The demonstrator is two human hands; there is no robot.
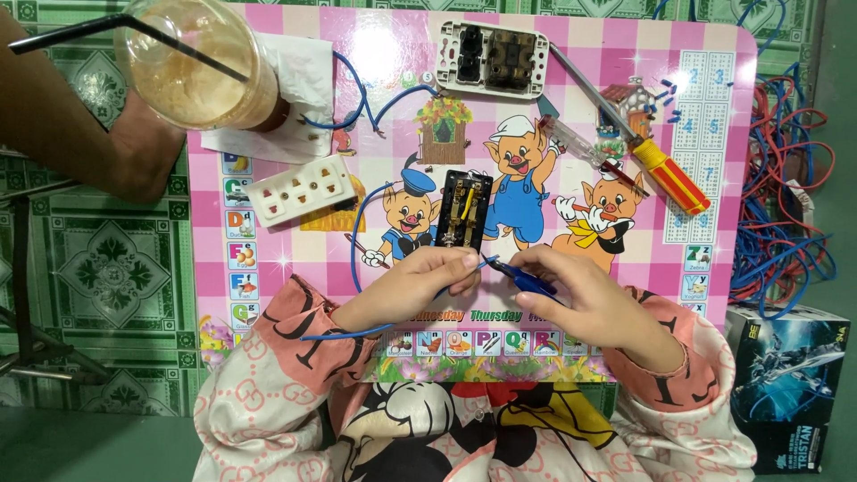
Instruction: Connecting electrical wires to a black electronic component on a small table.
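My left hand (420,278) pinches a thin blue wire (357,332) near its end, just below a black switch mechanism (464,209) lying on the pink cartoon table (714,214). My right hand (585,295) grips small blue-handled pliers (527,278), whose tip meets the wire end between my two hands. The wire trails off to the left over my sleeve.
A white socket strip (302,186), a white switch plate (494,59), a red-and-yellow screwdriver (665,174) and a tester screwdriver (580,147) lie on the table. Another person's hand (134,161) holds an iced drink cup (198,62) at top left. Tangled wires (786,196) and a box (786,375) sit at right.
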